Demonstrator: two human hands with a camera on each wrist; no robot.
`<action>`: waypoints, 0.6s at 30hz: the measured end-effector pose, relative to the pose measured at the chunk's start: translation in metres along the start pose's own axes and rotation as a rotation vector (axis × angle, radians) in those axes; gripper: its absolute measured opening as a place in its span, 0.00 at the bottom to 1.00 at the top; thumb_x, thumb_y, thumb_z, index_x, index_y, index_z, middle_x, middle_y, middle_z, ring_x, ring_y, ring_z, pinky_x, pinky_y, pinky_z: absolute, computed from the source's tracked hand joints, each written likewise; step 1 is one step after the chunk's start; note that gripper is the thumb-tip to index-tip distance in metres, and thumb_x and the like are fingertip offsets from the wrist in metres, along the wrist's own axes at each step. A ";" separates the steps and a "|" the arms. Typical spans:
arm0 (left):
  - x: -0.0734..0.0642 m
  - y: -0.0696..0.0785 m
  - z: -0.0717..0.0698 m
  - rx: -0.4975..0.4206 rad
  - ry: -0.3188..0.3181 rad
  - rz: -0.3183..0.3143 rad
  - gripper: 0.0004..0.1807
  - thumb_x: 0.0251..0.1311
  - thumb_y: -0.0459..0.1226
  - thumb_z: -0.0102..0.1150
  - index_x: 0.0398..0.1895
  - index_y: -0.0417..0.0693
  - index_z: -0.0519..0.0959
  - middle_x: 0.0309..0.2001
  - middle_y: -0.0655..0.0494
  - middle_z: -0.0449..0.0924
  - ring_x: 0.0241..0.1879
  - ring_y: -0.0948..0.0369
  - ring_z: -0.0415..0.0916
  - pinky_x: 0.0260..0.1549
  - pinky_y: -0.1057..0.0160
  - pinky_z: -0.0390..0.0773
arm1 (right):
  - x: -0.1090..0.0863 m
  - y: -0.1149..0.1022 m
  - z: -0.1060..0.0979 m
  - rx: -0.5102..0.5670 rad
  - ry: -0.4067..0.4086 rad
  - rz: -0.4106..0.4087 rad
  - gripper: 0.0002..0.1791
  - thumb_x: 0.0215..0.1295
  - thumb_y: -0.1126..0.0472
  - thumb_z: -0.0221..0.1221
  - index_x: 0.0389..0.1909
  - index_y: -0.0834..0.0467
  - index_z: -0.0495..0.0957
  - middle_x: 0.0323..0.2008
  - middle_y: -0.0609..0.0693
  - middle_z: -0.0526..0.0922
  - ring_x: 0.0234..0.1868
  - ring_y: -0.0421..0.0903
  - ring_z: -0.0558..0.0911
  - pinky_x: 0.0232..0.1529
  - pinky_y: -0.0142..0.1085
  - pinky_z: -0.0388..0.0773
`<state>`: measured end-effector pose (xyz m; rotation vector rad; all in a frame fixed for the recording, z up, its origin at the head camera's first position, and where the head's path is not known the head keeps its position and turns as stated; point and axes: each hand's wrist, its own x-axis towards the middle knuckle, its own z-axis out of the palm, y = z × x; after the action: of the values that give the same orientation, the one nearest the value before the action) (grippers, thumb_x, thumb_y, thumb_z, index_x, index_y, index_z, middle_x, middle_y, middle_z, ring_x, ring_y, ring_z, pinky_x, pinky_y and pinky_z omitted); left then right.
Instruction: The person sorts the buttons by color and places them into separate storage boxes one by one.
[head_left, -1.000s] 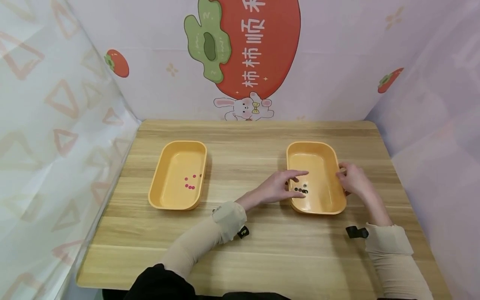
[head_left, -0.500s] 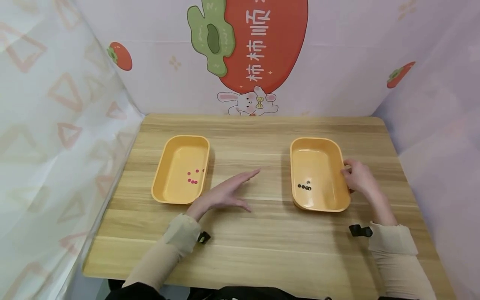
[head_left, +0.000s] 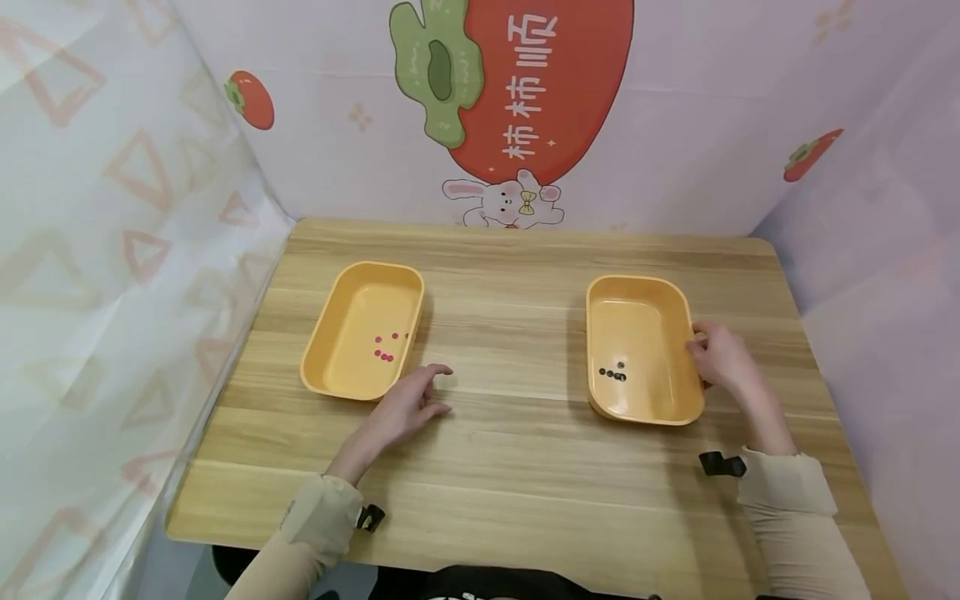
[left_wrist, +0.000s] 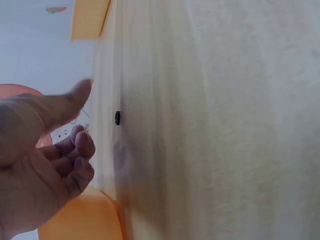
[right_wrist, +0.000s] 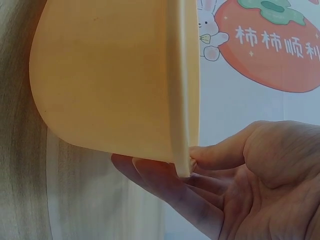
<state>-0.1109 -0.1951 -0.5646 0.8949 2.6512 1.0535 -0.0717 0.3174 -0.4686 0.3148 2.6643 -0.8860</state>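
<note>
My right hand [head_left: 723, 358] grips the right-hand wall of a yellow-orange tray [head_left: 675, 308], thumb on the rim and fingers beneath it in the right wrist view. Several small dark discs [head_left: 611, 374] lie at that tray's left side. My left hand [head_left: 401, 407] is above the table beside the near right corner of a second yellow-orange tray [head_left: 318, 371]. Its thumb and fingers are apart, holding nothing. Several pink-red discs [head_left: 384, 357] lie in this second tray. In the left wrist view a small dark piece [left_wrist: 117, 118] shows against the wood beyond the fingertips; its kind is unclear.
The two trays stand apart on a wood-grain table [head_left: 510, 333], with bare wood between them. Printed cloth walls [head_left: 675, 158] enclose the back and both sides. Black camera mounts [head_left: 722, 464] stick out at both sleeve cuffs.
My left hand has left the right tray and travelled left and nearer the front, ending beside the left tray. The right hand keeps its grip on the right tray. The head view has shifted slightly.
</note>
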 end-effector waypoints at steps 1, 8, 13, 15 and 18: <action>-0.001 0.005 -0.001 0.001 0.008 -0.043 0.27 0.64 0.36 0.80 0.64 0.45 0.79 0.30 0.60 0.71 0.28 0.67 0.67 0.32 0.66 0.71 | 0.000 0.000 0.000 -0.002 0.000 0.001 0.29 0.85 0.67 0.45 0.75 0.83 0.57 0.60 0.87 0.77 0.37 0.63 0.92 0.31 0.48 0.91; -0.010 0.029 -0.001 0.028 0.009 -0.268 0.14 0.65 0.34 0.78 0.50 0.45 0.84 0.23 0.59 0.73 0.25 0.66 0.67 0.30 0.66 0.69 | 0.000 0.001 0.002 -0.001 -0.009 0.017 0.30 0.85 0.66 0.44 0.77 0.83 0.56 0.62 0.87 0.76 0.38 0.63 0.93 0.32 0.46 0.91; -0.014 0.027 0.010 0.056 0.068 -0.287 0.08 0.66 0.36 0.77 0.42 0.49 0.85 0.22 0.62 0.71 0.24 0.67 0.65 0.29 0.66 0.67 | 0.000 0.000 0.001 -0.002 -0.006 0.018 0.30 0.85 0.66 0.44 0.76 0.83 0.56 0.62 0.87 0.76 0.39 0.63 0.93 0.32 0.47 0.91; -0.016 0.025 0.013 0.064 0.104 -0.258 0.08 0.66 0.37 0.77 0.41 0.49 0.84 0.23 0.61 0.71 0.25 0.66 0.65 0.29 0.66 0.66 | 0.000 0.000 0.000 -0.005 -0.006 0.021 0.29 0.85 0.66 0.44 0.76 0.83 0.56 0.62 0.87 0.76 0.39 0.64 0.93 0.32 0.47 0.91; -0.020 0.022 0.016 0.035 0.142 -0.229 0.09 0.66 0.34 0.76 0.44 0.47 0.84 0.27 0.58 0.75 0.28 0.66 0.67 0.31 0.66 0.69 | 0.000 -0.001 0.001 -0.011 -0.007 0.026 0.30 0.85 0.66 0.44 0.77 0.82 0.56 0.62 0.87 0.76 0.40 0.64 0.93 0.32 0.46 0.91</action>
<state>-0.0788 -0.1848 -0.5628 0.5227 2.8112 1.0533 -0.0720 0.3166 -0.4688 0.3421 2.6512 -0.8632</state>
